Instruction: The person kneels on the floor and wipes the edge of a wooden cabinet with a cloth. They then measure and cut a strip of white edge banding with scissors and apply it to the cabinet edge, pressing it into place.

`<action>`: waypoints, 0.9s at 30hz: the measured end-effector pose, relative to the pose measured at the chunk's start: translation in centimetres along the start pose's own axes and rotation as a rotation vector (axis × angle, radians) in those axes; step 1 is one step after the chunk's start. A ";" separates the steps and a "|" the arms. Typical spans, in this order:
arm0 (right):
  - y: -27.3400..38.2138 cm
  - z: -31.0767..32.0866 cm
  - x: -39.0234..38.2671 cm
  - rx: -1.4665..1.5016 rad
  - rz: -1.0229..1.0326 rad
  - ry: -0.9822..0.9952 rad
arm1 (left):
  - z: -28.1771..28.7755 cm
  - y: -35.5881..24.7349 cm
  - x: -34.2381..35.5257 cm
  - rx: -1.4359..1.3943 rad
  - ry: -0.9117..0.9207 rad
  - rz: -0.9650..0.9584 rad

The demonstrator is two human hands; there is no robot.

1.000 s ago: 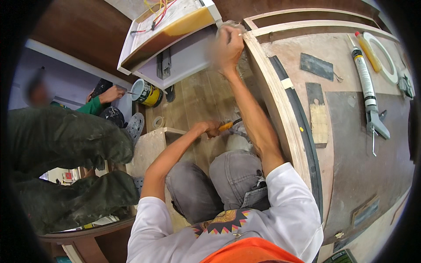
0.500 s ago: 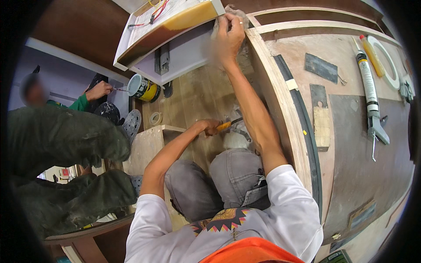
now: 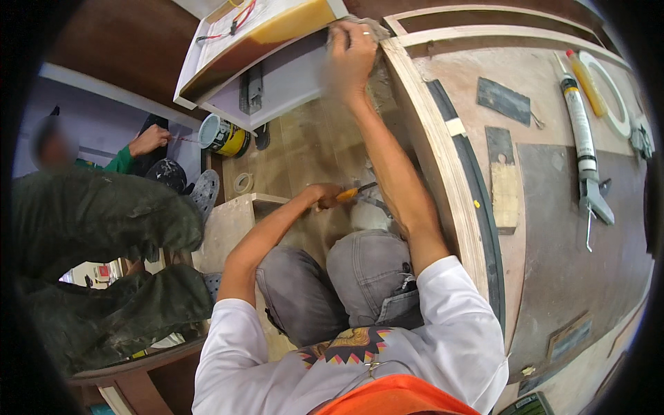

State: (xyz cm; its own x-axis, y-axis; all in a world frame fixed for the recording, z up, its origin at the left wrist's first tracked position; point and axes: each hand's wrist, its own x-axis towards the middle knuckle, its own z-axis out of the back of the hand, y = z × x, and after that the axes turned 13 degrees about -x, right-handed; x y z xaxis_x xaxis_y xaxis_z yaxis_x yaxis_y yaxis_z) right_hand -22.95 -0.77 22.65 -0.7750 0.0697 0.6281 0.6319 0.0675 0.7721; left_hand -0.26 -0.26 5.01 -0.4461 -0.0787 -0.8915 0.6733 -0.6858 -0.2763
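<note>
A: What's changed?
B: Right hand [image 3: 351,59], holding a crumpled cloth [image 3: 373,28], has edged left, off the wooden rail [image 3: 448,176] toward the white box [image 3: 297,76], upper centre. Work sits nearer the box now.
A: Other one?
B: Left hand [image 3: 325,196] grips an orange-handled tool [image 3: 347,195], picture centre. Basically unchanged.

Floor [image 3: 304,149]: brown wood planks, dusty pale smears.
Upper-left wall panel [image 3: 124,48]: dark brown, plain.
Left panel [image 3: 93,114]: pale lilac, white strip along its top.
Counter [image 3: 446,77]: right side; pale dusty top, raw wood edging, brown sheet [image 3: 560,277] over part.
Light: even, soft.
</note>
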 end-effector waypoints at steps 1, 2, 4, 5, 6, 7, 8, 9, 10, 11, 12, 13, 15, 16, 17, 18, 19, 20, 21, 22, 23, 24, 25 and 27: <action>0.1 0.2 -0.8 -0.070 0.100 0.031 | -0.4 0.9 0.3 0.046 0.020 0.027; 0.1 0.6 -1.5 -0.017 0.058 0.019 | -1.2 1.6 0.8 0.072 0.018 -0.015; 0.4 0.7 -1.7 0.097 -0.001 -0.019 | -1.0 2.2 1.1 0.136 -0.009 -0.110; 0.4 0.6 -1.5 0.102 -0.083 -0.029 | -0.6 2.8 1.1 0.079 -0.018 -0.083; 0.5 0.5 -1.1 0.125 -0.104 -0.026 | -0.9 2.7 1.2 0.008 -0.016 -0.068; 0.5 0.3 0.3 0.147 -0.120 -0.030 | -0.8 2.0 1.1 -0.056 -0.015 -0.056; 0.6 0.3 1.2 0.169 -0.138 -0.035 | -0.7 1.3 1.0 -0.062 -0.028 -0.055; 0.5 0.1 1.2 0.088 -0.072 -0.099 | -0.5 0.5 0.3 -0.068 -0.040 -0.047; 0.3 0.1 0.7 0.028 -0.007 -0.044 | -0.4 -0.2 0.0 -0.074 -0.052 -0.040; 0.1 0.2 0.1 -0.032 0.059 0.009 | -0.3 -0.3 0.3 -0.046 -0.030 -0.051; 0.0 0.2 -0.8 -0.084 0.119 0.058 | -0.2 0.3 0.3 -0.015 -0.012 -0.050; -0.1 0.2 -1.6 -0.080 0.107 0.068 | -0.2 0.8 0.4 0.015 0.007 -0.051; 0.0 0.8 -2.3 0.036 -0.008 0.003 | -1.4 1.4 0.8 0.025 -0.010 -0.064; 0.4 1.1 -2.4 0.096 -0.063 -0.022 | -1.9 1.9 1.1 0.022 -0.021 -0.072; 0.7 0.8 -1.4 0.111 -0.021 -0.076 | -1.9 2.6 1.3 0.017 -0.032 -0.057; 1.6 0.8 -0.2 0.130 -0.019 -0.109 | -1.9 3.4 2.0 0.009 -0.040 -0.048; 0.9 0.0 0.8 0.118 0.005 -0.117 | -1.8 3.2 2.1 0.010 -0.035 -0.040; 0.2 -0.4 1.6 0.108 0.028 -0.125 | -1.3 3.1 2.2 0.019 -0.035 -0.016; 0.5 1.1 1.0 -0.080 0.071 -0.011 | -1.7 2.9 1.9 0.002 -0.015 0.009; 0.2 1.0 0.8 -0.044 0.087 -0.006 | -0.8 2.4 1.7 0.012 -0.025 0.028; -0.1 1.0 0.5 -0.007 0.102 0.000 | -0.7 2.0 1.3 0.072 -0.022 0.030; -0.6 0.9 0.1 0.032 0.112 -0.004 | -0.5 1.5 0.6 0.048 -0.027 0.023; -0.8 0.6 -0.4 0.072 0.028 -0.020 | -0.5 1.0 0.0 0.025 -0.031 0.016; -1.0 1.0 -1.0 0.126 -0.052 -0.058 | -0.4 0.2 -1.0 -0.038 -0.031 0.028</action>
State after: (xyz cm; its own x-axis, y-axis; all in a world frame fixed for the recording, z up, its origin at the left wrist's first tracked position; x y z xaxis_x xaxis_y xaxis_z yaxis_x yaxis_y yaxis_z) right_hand -22.80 0.14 21.18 -0.8070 0.1196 0.5783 0.5902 0.1971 0.7829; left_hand 0.62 -0.01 5.72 -0.4442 -0.1200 -0.8878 0.7074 -0.6551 -0.2654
